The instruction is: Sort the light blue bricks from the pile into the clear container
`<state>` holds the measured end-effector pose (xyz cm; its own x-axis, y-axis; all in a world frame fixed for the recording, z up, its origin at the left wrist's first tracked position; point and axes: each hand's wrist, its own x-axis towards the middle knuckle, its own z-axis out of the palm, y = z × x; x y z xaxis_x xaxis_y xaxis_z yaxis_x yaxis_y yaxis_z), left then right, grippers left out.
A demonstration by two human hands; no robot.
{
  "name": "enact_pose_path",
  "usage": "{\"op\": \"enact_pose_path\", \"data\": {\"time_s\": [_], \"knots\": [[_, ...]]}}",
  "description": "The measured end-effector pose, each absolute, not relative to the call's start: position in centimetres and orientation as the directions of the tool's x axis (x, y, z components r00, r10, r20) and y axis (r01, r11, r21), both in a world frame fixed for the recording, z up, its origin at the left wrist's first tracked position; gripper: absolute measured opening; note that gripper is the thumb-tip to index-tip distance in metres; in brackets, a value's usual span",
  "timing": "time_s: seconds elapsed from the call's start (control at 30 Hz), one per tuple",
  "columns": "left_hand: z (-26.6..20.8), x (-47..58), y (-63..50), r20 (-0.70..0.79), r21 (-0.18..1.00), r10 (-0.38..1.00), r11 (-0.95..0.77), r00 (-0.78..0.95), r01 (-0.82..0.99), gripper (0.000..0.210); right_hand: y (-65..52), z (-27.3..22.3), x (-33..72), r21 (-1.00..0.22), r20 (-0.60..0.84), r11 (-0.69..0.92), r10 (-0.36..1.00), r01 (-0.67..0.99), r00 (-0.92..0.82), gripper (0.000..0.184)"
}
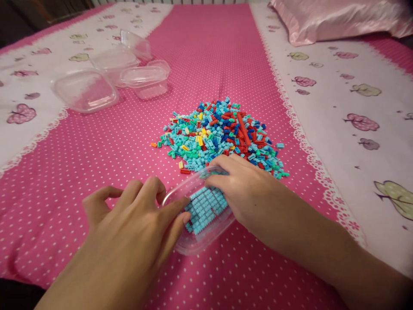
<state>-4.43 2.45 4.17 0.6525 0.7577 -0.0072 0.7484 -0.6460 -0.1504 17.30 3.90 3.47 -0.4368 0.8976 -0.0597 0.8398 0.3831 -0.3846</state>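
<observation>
A clear plastic container [190,246] rests tilted on the bed close to me. Light blue building bricks [206,209] sit inside it in tight rows, with a little red showing at their edges. My left hand [135,219] has its thumb and index finger inside the container, pinched at the left end of the rows; its other fingers arch over the rim. At the far right rim is my right hand [245,185], fingers bent and closed over that end; what lies between them is hidden. Just beyond the container spreads a pile of loose building bricks [213,133], mostly light blue, red, green and dark blue.
Several clear plastic containers [87,92] stand at the back left, some overlapping. A long red piece [243,129] lies atop the pile. Pink dotted bedding [106,150] covers the bed, and a shiny pink pillow [338,21] lies at the back right.
</observation>
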Motion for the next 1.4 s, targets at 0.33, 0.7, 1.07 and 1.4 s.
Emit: {"op": "enact_pose_path", "data": {"time_s": [0.33,0.7,1.07,1.4], "knots": [[4.7,-4.7,2.5,0.021,-0.228,0.697,-0.694,0.717,0.682,0.036,4.2,3.3,17.4,-0.366,-0.122,0.343,0.904,0.865,-0.410,0.027],[4.0,-5.0,2.9,0.114,-0.247,0.645,-0.718,0.756,0.650,0.035,4.2,3.4,17.0,-0.347,-0.140,0.347,0.900,0.871,-0.414,0.032],[3.4,-5.2,3.4,0.153,-0.235,0.601,-0.749,0.785,0.619,0.036,3.7,2.9,17.5,-0.361,-0.017,0.401,0.900,0.842,-0.436,0.030],[4.4,-4.4,3.0,0.166,-0.058,0.794,-0.584,0.585,0.809,0.047,3.7,4.0,19.2,-0.413,0.083,0.470,0.872,0.780,-0.482,0.034]]}}
